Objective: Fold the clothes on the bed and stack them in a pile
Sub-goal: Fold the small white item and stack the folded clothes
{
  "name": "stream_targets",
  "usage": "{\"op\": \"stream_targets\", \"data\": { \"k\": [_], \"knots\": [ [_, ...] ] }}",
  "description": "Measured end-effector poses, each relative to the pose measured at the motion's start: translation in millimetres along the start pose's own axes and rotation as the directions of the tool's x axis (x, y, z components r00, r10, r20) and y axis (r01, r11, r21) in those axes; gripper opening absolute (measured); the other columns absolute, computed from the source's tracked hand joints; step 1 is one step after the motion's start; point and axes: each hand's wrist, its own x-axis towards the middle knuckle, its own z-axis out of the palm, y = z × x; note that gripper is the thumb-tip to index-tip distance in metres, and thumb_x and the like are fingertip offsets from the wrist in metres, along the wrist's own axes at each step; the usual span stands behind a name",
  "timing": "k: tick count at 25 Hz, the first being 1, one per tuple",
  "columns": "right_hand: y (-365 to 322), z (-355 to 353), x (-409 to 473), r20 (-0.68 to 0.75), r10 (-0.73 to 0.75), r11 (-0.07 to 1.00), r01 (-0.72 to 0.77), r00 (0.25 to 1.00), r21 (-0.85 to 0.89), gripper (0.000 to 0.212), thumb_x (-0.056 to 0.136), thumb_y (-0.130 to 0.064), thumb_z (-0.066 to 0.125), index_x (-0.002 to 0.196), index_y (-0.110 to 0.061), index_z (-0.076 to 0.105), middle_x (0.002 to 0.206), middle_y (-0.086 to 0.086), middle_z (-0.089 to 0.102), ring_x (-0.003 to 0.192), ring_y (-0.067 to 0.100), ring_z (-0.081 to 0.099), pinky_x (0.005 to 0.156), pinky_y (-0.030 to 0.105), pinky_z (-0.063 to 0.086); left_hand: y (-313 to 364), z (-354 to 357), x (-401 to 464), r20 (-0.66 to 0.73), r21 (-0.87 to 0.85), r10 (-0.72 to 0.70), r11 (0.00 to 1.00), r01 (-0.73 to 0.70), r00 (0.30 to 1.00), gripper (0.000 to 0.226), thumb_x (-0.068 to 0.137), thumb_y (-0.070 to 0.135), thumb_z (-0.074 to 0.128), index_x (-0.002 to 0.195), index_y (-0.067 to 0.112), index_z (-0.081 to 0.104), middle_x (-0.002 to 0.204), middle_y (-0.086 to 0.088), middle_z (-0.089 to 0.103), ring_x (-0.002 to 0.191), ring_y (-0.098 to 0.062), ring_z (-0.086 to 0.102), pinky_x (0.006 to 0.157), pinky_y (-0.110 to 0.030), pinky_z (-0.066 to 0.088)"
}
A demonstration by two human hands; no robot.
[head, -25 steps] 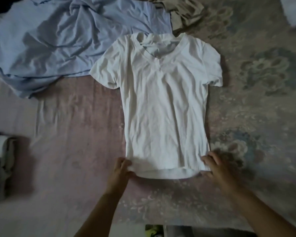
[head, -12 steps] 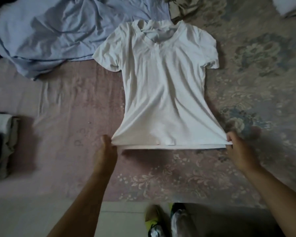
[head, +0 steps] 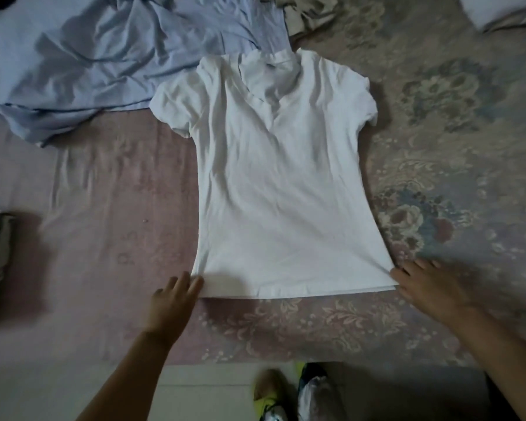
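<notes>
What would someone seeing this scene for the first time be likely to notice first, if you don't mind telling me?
The eye probably lands on the white T-shirt, spread flat in the middle of the floral bedspread, collar away from the person. The left hand and right hand lie with straight fingers at its two hem corners. A crumpled pale blue garment sprawls at the upper left.

White T-shirt – matt, creased cloth

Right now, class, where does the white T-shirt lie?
In the head view the white T-shirt lies spread flat mid-bed, its collar against the crumpled blue garment at upper left, the left hand and right hand at its hem corners.
</notes>
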Motion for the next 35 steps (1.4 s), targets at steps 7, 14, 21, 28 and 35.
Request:
{"op": "stream_targets", "data": {
  "k": [7, 14, 21, 28, 35],
  "knots": [
    [-5, 6, -8, 0.196, 0.060, 0.998, -0.057, 0.979, -0.020, 0.049, 0.019, -0.002, 0.088, 0.061, -0.007, 0.063, 0.050, 0.014, 0.054, 0.041, 0.033, 0.053, 0.040, 0.038, 0.044, -17, 11, -32, 0.095, 0.070, 0.247, 0.965, -0.254, 0.964, 0.040, 0.067, 0.018, 0.045, 0.106, 0.007, 0.050, 0.058, -0.009, 0.060, 0.031, -0.023, 0.048, 0.028, -0.021, 0.034],
    [-37, -28, 31, -0.073, -0.065, 0.998, 0.064, 0.995, -0.012, 0.033, 0.073, -0.019, 0.046, 0.090, -0.007, 0.072, 0.097, 0.017, 0.067, 0.083, 0.036, 0.064, 0.077, 0.043, 0.037, 7, -14, 20, -0.156, 0.030, 0.355, 0.934, -0.355, 0.922, 0.033, 0.084, 0.018, 0.042, 0.113, 0.004, 0.051, 0.075, -0.012, 0.065, 0.058, -0.026, 0.059, 0.051, -0.032, 0.045],
    [-80, 6, 151, -0.137, 0.128, 0.959, -0.088, 0.982, 0.269, 0.055, 0.096, -0.047, 0.026, 0.144, -0.022, 0.036, 0.147, 0.015, 0.040, 0.136, 0.031, 0.031, 0.109, 0.050, 0.022, 106, 27, 214, -0.156, -0.066, 0.053, 0.996, -0.064, 0.986, 0.058, 0.093, 0.038, 0.031, 0.143, 0.010, 0.037, 0.148, -0.019, 0.037, 0.137, -0.033, 0.035, 0.112, -0.050, 0.017],
    [69, -18, 253, -0.322, 0.652, 0.657, -0.301, 0.686, 0.691, 0.045, 0.092, -0.023, 0.040, 0.127, 0.002, 0.054, 0.129, 0.023, 0.053, 0.119, 0.038, 0.049, 0.102, 0.040, 0.036, 156, 43, 342, -0.056, -0.099, -0.065, 0.993, 0.060, 0.996, 0.066, 0.092, 0.050, 0.011, 0.151, 0.022, 0.020, 0.158, -0.013, 0.014, 0.146, -0.032, 0.010, 0.115, -0.055, -0.002],
    [157, -50, 357, 0.269, 0.361, 0.413, -0.412, 0.893, 0.812, 0.046, 0.081, -0.042, 0.069, 0.120, -0.021, 0.057, 0.139, 0.002, 0.039, 0.131, 0.015, 0.034, 0.105, 0.024, 0.025, 157, 56, 348, -0.165, -0.105, -0.087, 0.992, 0.071, 0.982, 0.063, 0.087, 0.048, 0.034, 0.145, 0.022, 0.038, 0.154, -0.013, 0.026, 0.143, -0.036, 0.019, 0.110, -0.065, 0.012]
  ]
}}
